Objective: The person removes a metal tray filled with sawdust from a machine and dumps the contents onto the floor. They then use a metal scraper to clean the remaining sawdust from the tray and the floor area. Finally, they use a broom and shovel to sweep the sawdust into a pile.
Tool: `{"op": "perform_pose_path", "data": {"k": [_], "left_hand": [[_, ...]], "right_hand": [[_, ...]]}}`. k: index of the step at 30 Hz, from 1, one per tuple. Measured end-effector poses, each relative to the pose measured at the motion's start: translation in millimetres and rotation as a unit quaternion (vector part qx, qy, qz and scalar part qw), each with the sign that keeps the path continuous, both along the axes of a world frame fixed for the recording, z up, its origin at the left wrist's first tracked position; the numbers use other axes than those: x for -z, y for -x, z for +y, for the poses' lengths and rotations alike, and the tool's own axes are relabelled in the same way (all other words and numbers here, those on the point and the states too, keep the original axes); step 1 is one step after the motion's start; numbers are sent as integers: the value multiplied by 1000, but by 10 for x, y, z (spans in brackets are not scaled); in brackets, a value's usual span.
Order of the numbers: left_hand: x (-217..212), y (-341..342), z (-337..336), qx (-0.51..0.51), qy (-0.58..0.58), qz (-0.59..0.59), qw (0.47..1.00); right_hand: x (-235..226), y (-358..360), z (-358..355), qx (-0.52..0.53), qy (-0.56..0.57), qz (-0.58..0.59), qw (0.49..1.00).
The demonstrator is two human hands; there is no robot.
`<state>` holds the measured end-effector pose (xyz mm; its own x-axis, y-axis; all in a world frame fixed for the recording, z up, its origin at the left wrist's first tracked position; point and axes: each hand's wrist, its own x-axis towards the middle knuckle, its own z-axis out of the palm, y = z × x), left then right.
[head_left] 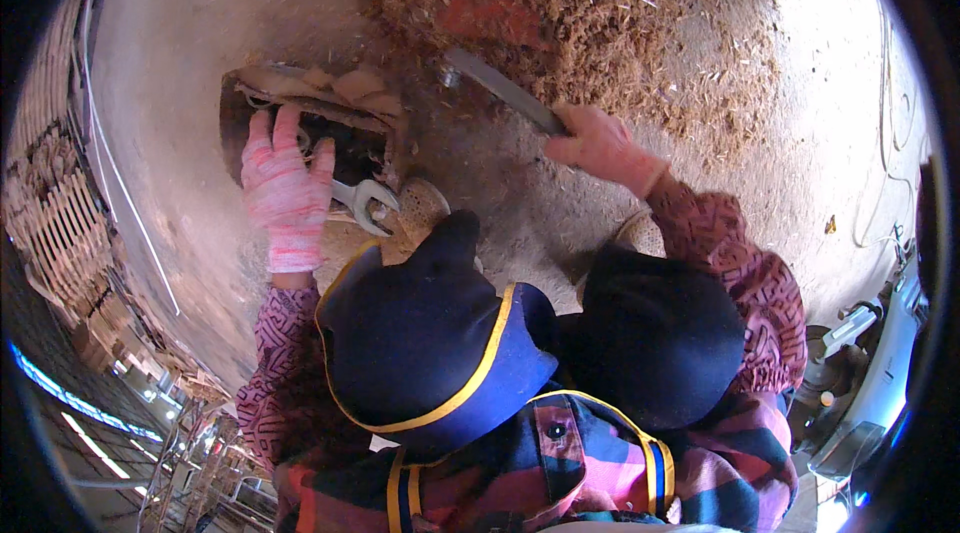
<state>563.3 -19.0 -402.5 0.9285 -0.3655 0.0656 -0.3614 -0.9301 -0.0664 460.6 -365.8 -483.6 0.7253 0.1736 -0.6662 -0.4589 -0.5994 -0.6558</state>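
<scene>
My left hand (pixel 286 188), in a pink striped glove, reaches over a worn tool bag or box (pixel 390 133). Its fingers are stretched and apart, with the tips at the dark opening, and nothing shows between them. Beside the thumb, an open-end wrench (pixel 372 205) juts out of the container toward my knees. In my right hand (pixel 605 148), also gloved, is a long flat grey metal bar (pixel 505 93) gripped by its near end. A small shiny fitting (pixel 450 76) shows at the bar's far end. What lies deep in the container is too dark to make out.
Brown wood shavings (pixel 640 23) cover the floor ahead, with a blurred red patch (pixel 495 21) among them. My knees under a dark blue apron (pixel 420 343) are close below the hands. Stacked wood (pixel 65 223) stands far left; a light-blue machine (pixel 870 373) stands at right.
</scene>
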Motion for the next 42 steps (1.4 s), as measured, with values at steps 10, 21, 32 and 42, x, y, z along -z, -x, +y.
{"op": "perform_pose_path", "data": {"k": [10,21,32,42], "left_hand": [[527,-576,-1158,129,-208,287,926],[1541,-617,-1017,201,-238,288,906],[1040,-655,-1307,216,-308,322,869],[935,-618,-1371,250,-292,357,851]], "right_hand": [[-167,1017,-734,168,-49,201,964],[-325,1274,-509,325,-186,205,904],[-400,1399,-618,371,-214,188,884],[-284,1398,-412,362,-223,175,888]]}}
